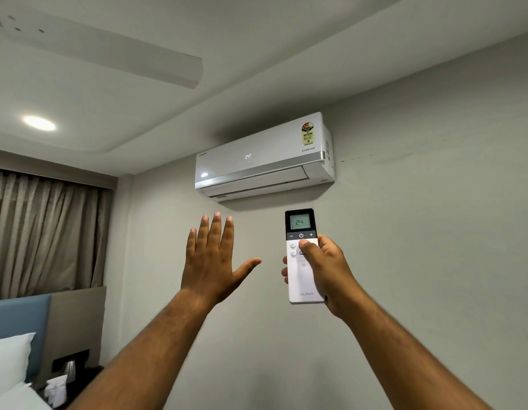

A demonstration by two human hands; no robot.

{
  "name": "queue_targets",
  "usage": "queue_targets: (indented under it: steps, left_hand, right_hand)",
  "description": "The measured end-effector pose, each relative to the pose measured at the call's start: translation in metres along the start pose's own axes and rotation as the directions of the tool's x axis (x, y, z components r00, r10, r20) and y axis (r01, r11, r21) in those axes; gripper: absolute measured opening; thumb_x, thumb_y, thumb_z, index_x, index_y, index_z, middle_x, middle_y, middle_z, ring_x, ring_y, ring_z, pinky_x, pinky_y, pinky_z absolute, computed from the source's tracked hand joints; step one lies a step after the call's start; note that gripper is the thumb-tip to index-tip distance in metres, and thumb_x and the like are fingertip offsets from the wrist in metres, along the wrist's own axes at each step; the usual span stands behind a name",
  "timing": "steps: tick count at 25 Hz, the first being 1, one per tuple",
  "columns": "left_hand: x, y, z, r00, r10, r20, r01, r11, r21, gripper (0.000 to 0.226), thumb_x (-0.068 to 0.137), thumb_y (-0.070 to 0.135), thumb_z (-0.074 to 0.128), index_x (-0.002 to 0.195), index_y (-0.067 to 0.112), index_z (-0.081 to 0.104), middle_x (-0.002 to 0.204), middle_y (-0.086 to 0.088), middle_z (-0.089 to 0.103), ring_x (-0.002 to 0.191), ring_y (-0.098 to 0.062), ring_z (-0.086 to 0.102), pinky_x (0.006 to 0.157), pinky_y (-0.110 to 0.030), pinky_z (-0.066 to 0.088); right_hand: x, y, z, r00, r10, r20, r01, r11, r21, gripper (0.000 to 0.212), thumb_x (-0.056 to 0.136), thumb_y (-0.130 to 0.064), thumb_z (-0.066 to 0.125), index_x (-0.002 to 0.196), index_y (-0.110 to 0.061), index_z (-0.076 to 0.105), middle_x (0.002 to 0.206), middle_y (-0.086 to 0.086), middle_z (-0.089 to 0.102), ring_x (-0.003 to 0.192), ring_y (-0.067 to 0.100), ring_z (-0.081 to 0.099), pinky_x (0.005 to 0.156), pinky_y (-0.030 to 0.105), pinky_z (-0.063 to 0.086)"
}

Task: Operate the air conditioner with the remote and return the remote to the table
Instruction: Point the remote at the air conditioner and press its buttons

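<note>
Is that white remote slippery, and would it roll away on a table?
The slim white plastic remote looks smooth, so maybe a little slippery. One right hand holds it easily, so it is probably light. Its flat shape likely would not roll.

Both arms stretched up & fwd. Left hand [211, 258] flat, back to camera, fingers straight & together, thumb splayed right, holding nothing. Right hand [325, 270] curled round remote [301, 261], held upright, thumb pressed on its buttons.
</note>
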State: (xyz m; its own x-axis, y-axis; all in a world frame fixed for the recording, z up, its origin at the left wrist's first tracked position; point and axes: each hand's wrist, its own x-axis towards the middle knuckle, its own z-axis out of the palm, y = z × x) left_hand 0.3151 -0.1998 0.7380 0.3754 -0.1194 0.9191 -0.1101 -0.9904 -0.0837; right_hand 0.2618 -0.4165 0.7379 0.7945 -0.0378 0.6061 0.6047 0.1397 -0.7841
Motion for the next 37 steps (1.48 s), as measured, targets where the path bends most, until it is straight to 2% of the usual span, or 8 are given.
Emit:
queue_targets:
  steps: [8, 14, 19, 28, 37]
  left_hand:
    - [0.004, 0.006, -0.005, 0.999, -0.001, -0.047, 0.001, 1.0, -0.008, 0.1, 0.074, 0.085, 0.008, 0.146, 0.019, -0.012, 0.159, -0.009, -0.007, 0.147, -0.029, -0.009, 0.118, -0.047, -0.004]
    - [0.003, 0.011, -0.007, 0.999, 0.006, -0.053, -0.006, 1.0, -0.008, 0.1, 0.074, 0.086, 0.008, 0.146, 0.019, -0.012, 0.157, -0.007, -0.01, 0.147, -0.029, -0.01, 0.118, -0.047, -0.005]
    - [0.001, 0.013, -0.009, 0.999, 0.012, -0.053, -0.012, 1.0, -0.006, 0.1, 0.074, 0.085, 0.008, 0.147, 0.019, -0.009, 0.16, -0.01, -0.004, 0.147, -0.03, -0.008, 0.118, -0.047, -0.004]
    - [-0.001, 0.009, -0.01, 0.998, 0.036, -0.053, -0.035, 0.999, 0.003, 0.102, 0.076, 0.084, 0.013, 0.151, 0.014, 0.008, 0.16, -0.014, 0.007, 0.147, -0.034, 0.0, 0.118, -0.053, 0.006]
    - [-0.004, 0.007, -0.005, 0.999, 0.035, -0.033, -0.034, 0.999, 0.031, 0.102, 0.077, 0.084, 0.013, 0.15, 0.014, 0.007, 0.16, -0.014, 0.007, 0.147, -0.033, 0.0, 0.118, -0.052, 0.005]
  right_hand:
    - [-0.001, -0.007, -0.002, 0.999, -0.012, -0.046, 0.01, 0.999, -0.031, 0.017, 0.097, -0.023, 0.047, 0.103, -0.01, 0.055, 0.084, 0.018, 0.073, 0.06, 0.028, 0.072, 0.056, 0.037, 0.059]
    - [-0.006, -0.012, -0.003, 0.999, -0.01, -0.047, 0.009, 1.0, -0.016, 0.014, 0.098, -0.021, 0.046, 0.1, -0.011, 0.056, 0.086, 0.02, 0.072, 0.056, 0.026, 0.071, 0.05, 0.033, 0.058]
    - [-0.007, -0.016, -0.005, 0.998, -0.02, -0.053, 0.019, 1.0, -0.023, 0.014, 0.097, -0.022, 0.046, 0.099, -0.012, 0.056, 0.087, 0.02, 0.071, 0.055, 0.025, 0.071, 0.048, 0.031, 0.056]
    - [-0.004, -0.015, -0.005, 0.999, -0.02, -0.036, 0.019, 1.0, -0.012, 0.012, 0.097, -0.02, 0.047, 0.095, -0.013, 0.056, 0.08, 0.017, 0.072, 0.055, 0.026, 0.071, 0.048, 0.031, 0.057]
    - [-0.004, -0.012, -0.005, 0.999, -0.012, -0.029, 0.011, 1.0, -0.019, 0.012, 0.099, -0.023, 0.047, 0.095, -0.015, 0.056, 0.078, 0.013, 0.073, 0.053, 0.023, 0.071, 0.046, 0.029, 0.056]
